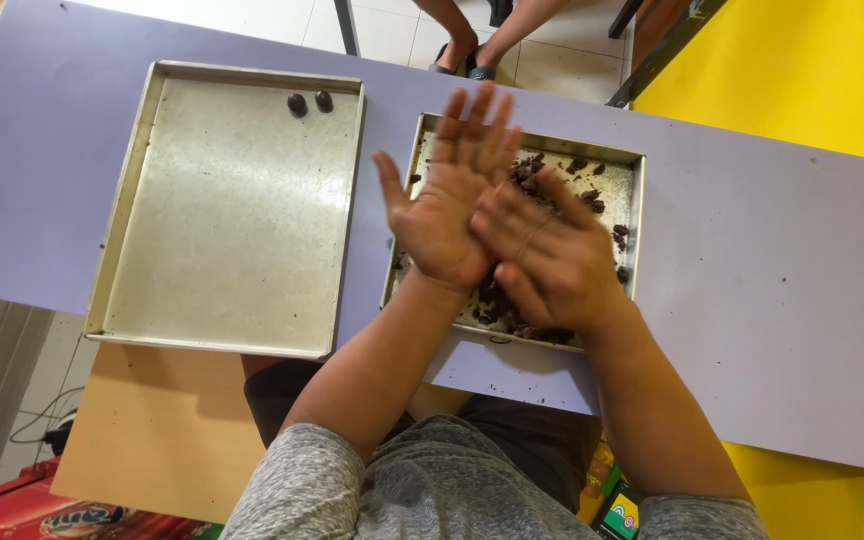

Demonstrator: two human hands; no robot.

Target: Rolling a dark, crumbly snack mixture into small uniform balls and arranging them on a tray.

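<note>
We're holding both hands together above the smaller metal tray, palms pressing against each other. Left hand is lying flat & open, fingers stretched out & pointing away from us, thumb sticking out to the left. Right hand is lying across it, fingers loosely spread, pressing down on the left palm. We're not seeing what's between the palms, so we can't tell if anything's being held there.

The smaller tray is sitting on the lavender tabletop, right of centre, w/ dark brown crumbly bits scattered over its floor, mostly along the far & right sides & under our wrists. A few dark crumbs are also lying on the tabletop near the tray's front edge.

To the left, just beside it but apart, a bigger metal tray is sitting partly over the tabletop's near edge. Two small dark balls are sitting side by side near its far right corner; rest of its floor is showing bare metal.

Beyond the tabletop another person's feet in sandals are standing on the tiled floor. A yellow surface is running along the right side.
</note>
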